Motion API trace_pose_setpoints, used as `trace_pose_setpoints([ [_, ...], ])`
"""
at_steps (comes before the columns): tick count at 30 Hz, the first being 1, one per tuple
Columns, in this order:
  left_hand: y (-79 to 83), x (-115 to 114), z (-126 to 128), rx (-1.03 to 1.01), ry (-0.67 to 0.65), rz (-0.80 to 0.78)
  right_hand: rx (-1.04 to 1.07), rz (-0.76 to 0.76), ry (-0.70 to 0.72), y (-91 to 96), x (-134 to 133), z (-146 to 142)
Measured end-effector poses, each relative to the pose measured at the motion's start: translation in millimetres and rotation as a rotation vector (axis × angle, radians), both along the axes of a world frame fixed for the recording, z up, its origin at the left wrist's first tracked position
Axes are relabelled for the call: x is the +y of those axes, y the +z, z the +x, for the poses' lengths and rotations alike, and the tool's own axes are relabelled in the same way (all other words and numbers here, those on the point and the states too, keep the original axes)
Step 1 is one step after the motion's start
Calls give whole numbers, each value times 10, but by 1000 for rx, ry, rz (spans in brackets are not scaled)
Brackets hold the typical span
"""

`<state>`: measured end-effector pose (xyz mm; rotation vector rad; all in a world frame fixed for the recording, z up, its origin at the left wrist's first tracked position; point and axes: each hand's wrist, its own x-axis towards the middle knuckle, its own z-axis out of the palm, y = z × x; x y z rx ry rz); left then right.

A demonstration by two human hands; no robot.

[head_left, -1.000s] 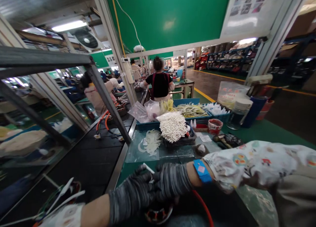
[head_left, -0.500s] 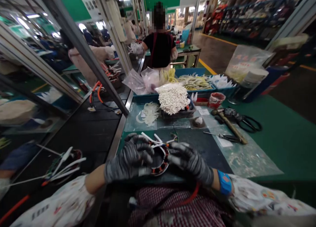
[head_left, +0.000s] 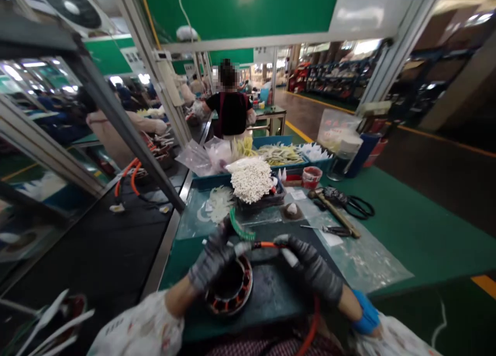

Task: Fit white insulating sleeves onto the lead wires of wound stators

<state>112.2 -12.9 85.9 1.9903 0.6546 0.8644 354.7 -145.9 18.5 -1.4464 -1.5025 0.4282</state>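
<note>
A round motor stator (head_left: 229,291) with copper-coloured windings lies on the dark mat (head_left: 271,294) at the near edge of the green bench. My left hand (head_left: 212,257), in a grey glove, grips its top rim and the lead wires there. My right hand (head_left: 310,267), also gloved, pinches a white-sleeved orange wire (head_left: 267,245) that stretches between both hands. A green wire (head_left: 240,228) curls up above my left hand. An orange cable (head_left: 310,329) runs down under my right wrist.
A heap of small white parts (head_left: 251,179), blue bins (head_left: 287,154) of sleeves, a red cup (head_left: 311,176), a hammer (head_left: 334,212), scissors (head_left: 358,206) and tweezers (head_left: 325,230) lie beyond. A black conveyor (head_left: 116,242) runs left with another stator (head_left: 62,314). A person in black (head_left: 230,113) stands ahead.
The view has tilted up. The stator now lies flat on the mat lower down, and my hands have drawn an orange wire out between them; a green wire has sprung up.
</note>
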Motion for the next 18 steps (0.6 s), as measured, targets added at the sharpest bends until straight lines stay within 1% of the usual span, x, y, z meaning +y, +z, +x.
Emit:
trace_pose_setpoints([
  [1,-30,-55,-25,6,-53,83,-16,44,-64,-68,52,-44],
  [3,-82,-166,-46,15,-127,275,-31,194,-201,-174,88,-156],
  [4,-100,-215,-38,29,-145,406,-18,279,-241,-187,63,-216],
  [5,-113,-255,-20,41,-141,545,16,352,-232,-164,10,-275],
  [6,-121,-287,6,57,-129,675,78,390,-164,-104,-63,-329],
  [7,-125,-310,34,77,-107,789,169,380,-48,-13,-147,-378],
  [8,-126,-327,60,97,-78,871,279,330,82,98,-231,-423],
  [10,-114,-346,87,129,-44,944,496,159,307,322,-363,-497],
  [11,-94,-352,82,142,-37,968,582,76,377,411,-400,-528],
  [13,-15,-360,31,146,-39,982,723,-21,436,509,-415,-575],
  [14,41,-364,-9,161,-61,969,778,-31,447,518,-402,-591],
  [16,159,-377,-94,236,-111,926,824,13,440,489,-359,-607],
  [18,219,-395,-147,332,-160,907,736,99,385,441,-318,-607],
])
